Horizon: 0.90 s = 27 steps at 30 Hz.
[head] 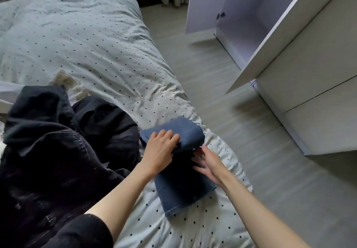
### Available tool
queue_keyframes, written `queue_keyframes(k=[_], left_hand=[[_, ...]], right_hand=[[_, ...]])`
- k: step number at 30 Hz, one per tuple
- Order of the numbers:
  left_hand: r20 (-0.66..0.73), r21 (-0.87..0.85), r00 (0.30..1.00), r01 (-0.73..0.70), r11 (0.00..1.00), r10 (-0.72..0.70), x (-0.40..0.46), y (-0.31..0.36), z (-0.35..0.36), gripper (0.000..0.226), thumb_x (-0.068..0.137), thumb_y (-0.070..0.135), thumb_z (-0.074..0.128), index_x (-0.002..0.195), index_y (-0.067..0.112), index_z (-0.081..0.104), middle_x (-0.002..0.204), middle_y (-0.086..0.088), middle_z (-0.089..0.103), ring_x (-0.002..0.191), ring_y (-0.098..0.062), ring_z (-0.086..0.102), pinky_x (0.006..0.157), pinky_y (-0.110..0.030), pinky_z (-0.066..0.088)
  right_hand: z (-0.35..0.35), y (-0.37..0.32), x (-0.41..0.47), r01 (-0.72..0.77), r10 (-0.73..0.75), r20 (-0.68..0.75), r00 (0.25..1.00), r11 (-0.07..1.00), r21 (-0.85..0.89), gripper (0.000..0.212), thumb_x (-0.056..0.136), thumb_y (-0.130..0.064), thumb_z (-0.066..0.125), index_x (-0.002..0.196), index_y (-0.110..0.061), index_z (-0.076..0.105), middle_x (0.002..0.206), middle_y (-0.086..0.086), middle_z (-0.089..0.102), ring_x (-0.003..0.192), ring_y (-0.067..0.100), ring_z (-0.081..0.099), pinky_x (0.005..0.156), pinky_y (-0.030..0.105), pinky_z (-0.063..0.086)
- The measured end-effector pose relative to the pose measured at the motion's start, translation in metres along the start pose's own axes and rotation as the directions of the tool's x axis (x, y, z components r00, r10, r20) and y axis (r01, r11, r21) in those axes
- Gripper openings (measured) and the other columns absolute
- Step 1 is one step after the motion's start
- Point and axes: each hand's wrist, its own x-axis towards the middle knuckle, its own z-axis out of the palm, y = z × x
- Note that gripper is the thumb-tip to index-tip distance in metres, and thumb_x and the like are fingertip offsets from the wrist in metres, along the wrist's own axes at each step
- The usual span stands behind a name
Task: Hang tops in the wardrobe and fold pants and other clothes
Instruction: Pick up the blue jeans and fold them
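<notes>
Step in hand: folding the blue jeans (181, 182) on the bed (96, 54), near its right edge. Upper part already doubled over into a thick roll; lower legs lie flat toward the person.

Left hand (160, 151): grip closed over the folded edge, fingers curled on top of the denim. Right hand (207, 162): grip wide, fingers straight and spread, lying along the right side of the jeans just under the fold, holding nothing.

Next move, by my reading: bring the fold down over the remaining leg length, right palm steadying the side so the layers stay square.

Pile of dark clothes (58, 141) sits just left of the jeans, unsorted; probably tops and more to fold.

Wardrobe (251, 16) stands across the floor (212, 93), doors open. The visible lower interior shows nothing; any rail is out of view.
</notes>
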Motion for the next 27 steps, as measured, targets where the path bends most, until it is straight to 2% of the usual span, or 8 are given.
queue_keyframes(k=[3, 6, 8, 10, 12, 15, 21, 27], left_hand=[[0.202, -0.013, 0.975, -0.088, 0.996, 0.089, -0.012, 0.027, 0.030, 0.036, 0.066, 0.027, 0.067, 0.099, 0.019, 0.056, 0.093, -0.003, 0.056, 0.088, -0.027, 0.054, 0.065, -0.034, 0.033], [0.438, -0.179, 0.895, -0.010, 0.984, 0.089, -0.020, 0.037, 0.058, 0.035, 0.083, 0.038, 0.057, 0.113, 0.021, 0.050, 0.111, -0.001, 0.049, 0.108, -0.024, 0.046, 0.075, -0.033, 0.032], [0.440, -0.261, 0.897, 0.079, 0.962, 0.046, -0.021, 0.032, 0.064, 0.028, 0.088, 0.033, 0.053, 0.115, 0.022, 0.052, 0.114, 0.000, 0.050, 0.112, -0.023, 0.047, 0.079, -0.032, 0.034], [0.314, -0.201, 0.948, 0.120, 0.972, -0.052, -0.016, 0.019, 0.070, 0.034, 0.092, 0.029, 0.050, 0.125, 0.024, 0.049, 0.124, 0.001, 0.049, 0.119, -0.022, 0.043, 0.088, -0.033, 0.033], [0.227, -0.162, 0.957, 0.218, 0.962, -0.179, -0.008, -0.001, 0.072, 0.046, 0.092, 0.031, 0.051, 0.136, 0.022, 0.040, 0.136, 0.000, 0.043, 0.127, -0.023, 0.038, 0.096, -0.035, 0.032], [0.259, -0.179, 0.930, 0.310, 0.934, -0.259, 0.014, -0.030, 0.076, 0.066, 0.089, 0.039, 0.056, 0.144, 0.015, 0.029, 0.147, -0.007, 0.033, 0.133, -0.027, 0.033, 0.104, -0.041, 0.032], [0.504, -0.202, 0.835, 0.362, 0.910, -0.221, 0.049, -0.061, 0.104, 0.098, 0.073, 0.063, 0.065, 0.149, 0.023, 0.017, 0.151, -0.003, 0.031, 0.135, -0.023, 0.035, 0.108, -0.040, 0.033], [0.623, -0.262, 0.741, 0.500, 0.826, -0.251, 0.071, -0.068, 0.110, 0.076, 0.053, 0.071, 0.073, 0.113, 0.028, 0.055, 0.115, 0.004, 0.061, 0.099, -0.019, 0.054, 0.082, -0.031, 0.041]], right_hand=[[-0.025, 0.015, 0.001, -0.138, 0.145, -0.039, 0.989, 0.978, 0.158, 0.050, 0.102, -0.044, 0.025, 0.133, -0.012, 0.046, 0.118, 0.008, 0.060, 0.103, 0.028, 0.057, 0.096, 0.044, 0.039], [-0.037, 0.032, -0.003, -0.242, 0.246, -0.076, 0.966, 0.968, 0.065, 0.042, 0.101, -0.036, 0.034, 0.136, -0.014, 0.042, 0.136, 0.012, 0.051, 0.117, 0.035, 0.053, 0.095, 0.042, 0.041], [-0.040, 0.040, -0.004, -0.245, 0.232, -0.147, 0.961, 0.967, -0.072, 0.038, 0.100, -0.031, 0.040, 0.133, -0.014, 0.043, 0.129, 0.009, 0.054, 0.114, 0.033, 0.055, 0.091, 0.039, 0.045], [-0.043, 0.050, -0.001, -0.152, 0.046, -0.278, 0.960, 0.916, -0.371, 0.037, 0.095, -0.024, 0.047, 0.129, -0.010, 0.046, 0.125, 0.008, 0.054, 0.114, 0.030, 0.053, 0.093, 0.037, 0.045], [-0.039, 0.059, -0.006, -0.019, -0.276, -0.295, 0.915, 0.699, -0.715, 0.037, 0.093, -0.020, 0.051, 0.129, -0.010, 0.050, 0.129, 0.007, 0.050, 0.118, 0.027, 0.049, 0.098, 0.033, 0.040], [-0.023, 0.071, -0.008, 0.341, -0.643, 0.035, 0.765, 0.358, -0.870, 0.022, 0.089, -0.012, 0.056, 0.109, -0.009, 0.066, 0.110, 0.006, 0.060, 0.103, 0.026, 0.055, 0.089, 0.036, 0.044], [-0.011, 0.105, 0.021, 0.261, -0.289, 0.231, 0.929, 0.069, -0.963, 0.058, 0.097, -0.041, 0.041, 0.147, -0.016, 0.026, 0.155, 0.004, 0.019, 0.138, 0.018, 0.022, 0.108, 0.033, 0.028], [-0.015, 0.131, 0.022, 0.248, -0.248, 0.226, 0.942, 0.057, -0.967, 0.071, 0.097, -0.042, 0.039, 0.151, -0.011, 0.005, 0.159, 0.008, -0.002, 0.146, 0.020, 0.001, 0.119, 0.034, 0.010]])
